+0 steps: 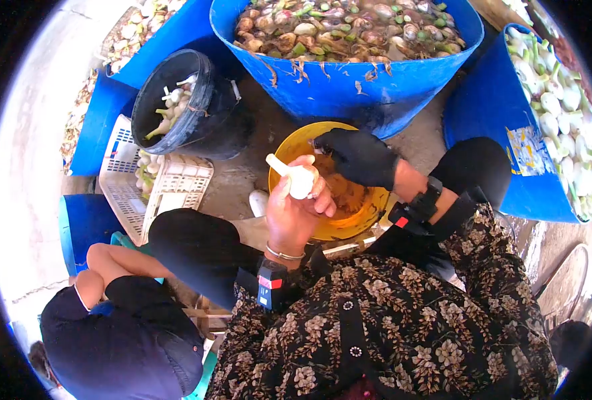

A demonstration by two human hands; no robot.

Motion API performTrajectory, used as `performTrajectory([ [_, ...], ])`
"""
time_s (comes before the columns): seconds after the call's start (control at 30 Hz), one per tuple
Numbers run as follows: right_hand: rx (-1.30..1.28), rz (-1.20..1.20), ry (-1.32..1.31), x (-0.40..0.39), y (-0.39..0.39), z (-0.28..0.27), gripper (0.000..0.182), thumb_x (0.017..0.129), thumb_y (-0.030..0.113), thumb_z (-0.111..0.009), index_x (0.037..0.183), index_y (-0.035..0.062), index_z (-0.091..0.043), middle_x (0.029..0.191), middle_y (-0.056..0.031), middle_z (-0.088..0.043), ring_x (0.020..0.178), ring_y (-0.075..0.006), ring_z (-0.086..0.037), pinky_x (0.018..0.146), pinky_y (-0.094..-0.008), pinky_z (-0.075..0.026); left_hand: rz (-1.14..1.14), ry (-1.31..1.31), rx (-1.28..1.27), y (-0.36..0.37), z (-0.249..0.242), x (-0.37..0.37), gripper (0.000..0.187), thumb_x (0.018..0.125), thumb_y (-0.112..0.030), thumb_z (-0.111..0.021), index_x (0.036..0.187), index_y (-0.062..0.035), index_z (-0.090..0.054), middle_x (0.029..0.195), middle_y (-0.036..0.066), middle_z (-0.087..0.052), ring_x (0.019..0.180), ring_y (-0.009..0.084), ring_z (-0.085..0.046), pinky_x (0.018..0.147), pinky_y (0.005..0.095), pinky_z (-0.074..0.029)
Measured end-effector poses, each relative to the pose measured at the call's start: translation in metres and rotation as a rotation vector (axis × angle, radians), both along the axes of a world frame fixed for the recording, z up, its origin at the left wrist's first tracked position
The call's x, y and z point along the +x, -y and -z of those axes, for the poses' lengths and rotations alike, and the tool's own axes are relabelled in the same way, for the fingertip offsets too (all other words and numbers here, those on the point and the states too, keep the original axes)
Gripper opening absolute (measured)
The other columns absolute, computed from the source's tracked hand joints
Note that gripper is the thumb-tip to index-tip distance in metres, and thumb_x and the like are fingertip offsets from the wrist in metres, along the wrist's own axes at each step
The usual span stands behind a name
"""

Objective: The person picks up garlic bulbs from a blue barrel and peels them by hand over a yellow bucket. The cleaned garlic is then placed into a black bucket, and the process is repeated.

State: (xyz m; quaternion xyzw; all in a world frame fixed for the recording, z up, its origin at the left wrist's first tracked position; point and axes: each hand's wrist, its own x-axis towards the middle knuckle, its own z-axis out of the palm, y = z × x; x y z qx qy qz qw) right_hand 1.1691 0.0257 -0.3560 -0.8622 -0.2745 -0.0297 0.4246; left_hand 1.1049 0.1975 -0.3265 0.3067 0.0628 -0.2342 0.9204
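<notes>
Left hand [292, 215]: closed on garlic bulb [302, 181], thumb on its left side, fingers curled at its right, stem angled far-left. Bulb sits over left part of yellow basin [286, 149]. Right hand [361, 159]: black glove, back up, fingers bent and aimed left over basin; can't tell if gripping. Forearms converge from near side. Black bucket [206, 83] far left, blue tub [349, 87] beyond basin, full of bulbs.

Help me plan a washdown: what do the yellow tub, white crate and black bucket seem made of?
Yellow tub: likely plastic, smooth but stained, rim and wall one yellow.
White crate: probably matte plastic, judging by its regular moulded slots.
Black bucket: plastic or rubber, scuffed; its thick rim fits either.
</notes>
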Motion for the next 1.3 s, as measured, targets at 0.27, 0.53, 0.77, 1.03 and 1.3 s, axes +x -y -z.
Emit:
performTrajectory([
  [0.27, 0.278, -0.264, -0.378, -0.008, -0.003, -0.015, 0.033, 0.083, 0.033, -0.059, 0.097, 0.0034, -0.059, 0.085, -0.0132, -0.061, 0.078, -0.0246, -0.06, 0.07, -0.0352, -0.046, -0.027, 0.218, 0.374, -0.01, 0.01, 0.006, 0.038, 0.079, -0.026, -0.054, 0.113, -0.0106, -0.043, 0.086, 0.005, -0.051, 0.072, 0.0187, -0.052, 0.061, 0.0326, -0.047],
  [0.53, 0.332, -0.276, -0.404, -0.009, -0.006, -0.001, 0.027, 0.083, 0.023, -0.063, 0.098, 0.0034, -0.053, 0.079, -0.0024, -0.055, 0.072, -0.0084, -0.051, 0.063, -0.0265, -0.045, -0.05, 0.389, 0.605, -0.013, 0.016, 0.01, 0.034, 0.08, -0.014, -0.053, 0.112, -0.007, -0.043, 0.095, 0.005, -0.053, 0.083, 0.0155, -0.056, 0.067, 0.0283, -0.05],
  [0.77, 0.637, -0.324, -0.632, -0.01, 0.0, -0.009, 0.02, 0.083, 0.018, -0.061, 0.093, 0.0048, -0.052, 0.079, -0.0013, -0.054, 0.069, -0.0077, -0.051, 0.061, -0.0258, -0.045, -0.078, 0.357, 0.498, -0.007, 0.008, 0.013, 0.033, 0.084, -0.013, -0.05, 0.115, -0.0052, -0.044, 0.092, 0.007, -0.055, 0.073, 0.0184, -0.058, 0.063, 0.0313, -0.05],
  [1.03, 0.434, -0.156, -0.445, -0.017, -0.008, -0.02, 0.019, 0.084, 0.017, -0.061, 0.095, 0.0049, -0.051, 0.084, 0.0, -0.052, 0.076, -0.0073, -0.046, 0.066, -0.0254, -0.043, -0.162, 0.256, 0.457, -0.006, 0.01, 0.008, 0.044, 0.084, -0.023, -0.051, 0.123, -0.0044, -0.041, 0.096, 0.009, -0.055, 0.072, 0.0216, -0.058, 0.06, 0.0347, -0.05],
  [1.3, 0.144, 0.022, -0.084, -0.004, 0.003, -0.013, 0.02, 0.08, 0.016, -0.06, 0.093, 0.0016, -0.056, 0.082, -0.0129, -0.058, 0.075, -0.0262, -0.056, 0.067, -0.035, -0.045, -0.008, 0.126, -0.027, 0.002, 0.003, 0.012, 0.051, 0.083, -0.035, -0.049, 0.124, -0.0045, -0.043, 0.094, 0.01, -0.056, 0.066, 0.0207, -0.056, 0.055, 0.0323, -0.048],
])
